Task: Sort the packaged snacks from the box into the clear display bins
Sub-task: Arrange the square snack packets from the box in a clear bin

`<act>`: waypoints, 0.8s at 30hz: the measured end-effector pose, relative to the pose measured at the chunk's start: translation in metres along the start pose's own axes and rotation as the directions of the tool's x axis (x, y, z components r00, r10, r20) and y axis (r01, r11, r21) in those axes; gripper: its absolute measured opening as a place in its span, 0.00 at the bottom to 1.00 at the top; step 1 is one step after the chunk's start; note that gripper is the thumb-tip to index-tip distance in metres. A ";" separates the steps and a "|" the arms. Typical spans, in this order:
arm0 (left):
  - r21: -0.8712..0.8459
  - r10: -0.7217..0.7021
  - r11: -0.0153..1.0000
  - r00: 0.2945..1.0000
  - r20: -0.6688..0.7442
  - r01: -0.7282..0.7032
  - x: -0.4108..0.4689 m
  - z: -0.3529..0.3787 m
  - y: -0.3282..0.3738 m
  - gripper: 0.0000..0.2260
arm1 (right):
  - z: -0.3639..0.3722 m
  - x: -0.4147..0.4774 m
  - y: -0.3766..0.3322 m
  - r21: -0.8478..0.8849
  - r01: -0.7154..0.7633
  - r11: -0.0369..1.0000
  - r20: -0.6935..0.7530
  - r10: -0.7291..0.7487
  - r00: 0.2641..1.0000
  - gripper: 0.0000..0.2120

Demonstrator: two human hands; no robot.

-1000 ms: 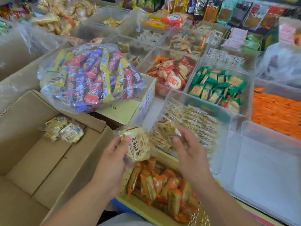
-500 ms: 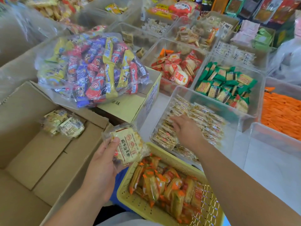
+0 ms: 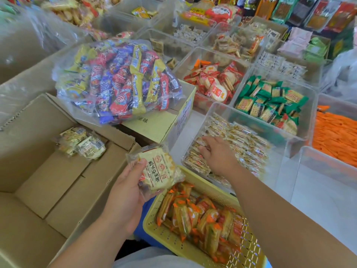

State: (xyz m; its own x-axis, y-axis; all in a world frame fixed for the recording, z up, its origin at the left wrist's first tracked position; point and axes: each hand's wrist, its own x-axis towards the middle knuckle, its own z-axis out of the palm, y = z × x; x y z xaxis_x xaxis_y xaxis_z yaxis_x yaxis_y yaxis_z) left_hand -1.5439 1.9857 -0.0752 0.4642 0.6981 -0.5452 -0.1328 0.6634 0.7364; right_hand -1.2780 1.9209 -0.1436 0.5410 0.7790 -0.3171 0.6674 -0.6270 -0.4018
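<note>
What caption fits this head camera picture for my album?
Left hand holds a snack pack; right hand reaches into a clear bin.

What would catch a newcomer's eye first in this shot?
The big clear bag of red, blue and yellow snacks sits on a closed carton, upper left. At centre, the left hand holds a pale snack packet, while the right hand rests among similar packets in the nearest clear bin.

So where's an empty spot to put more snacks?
The box floor, beside its few packets, is bare. The clear bin by the orange snacks looks empty. The bin under the right hand and the yellow basket are packed.
</note>
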 end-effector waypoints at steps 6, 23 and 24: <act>0.036 0.045 0.998 0.999 0.016 -0.046 -0.008 0.006 0.004 0.19 | -0.028 -0.085 -0.044 0.373 0.276 0.886 -0.269 -0.181 0.946 0.26; 0.527 0.137 0.830 0.983 0.125 -0.183 -0.017 0.033 -0.019 0.14 | -0.022 -0.130 -0.038 0.676 0.146 0.722 -0.250 0.039 0.968 0.19; 0.524 0.136 0.834 0.984 0.112 -0.174 -0.017 0.032 -0.017 0.14 | -0.029 -0.120 -0.031 0.676 0.144 0.723 -0.264 0.055 0.963 0.19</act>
State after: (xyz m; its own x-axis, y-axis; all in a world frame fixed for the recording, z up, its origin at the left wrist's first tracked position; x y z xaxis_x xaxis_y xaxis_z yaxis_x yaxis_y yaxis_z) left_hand -1.5217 1.9542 -0.0661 0.5366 0.7473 -0.3919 0.2668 0.2904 0.9190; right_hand -1.3485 1.8469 -0.0681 0.6930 0.7139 -0.1003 0.2145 -0.3369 -0.9168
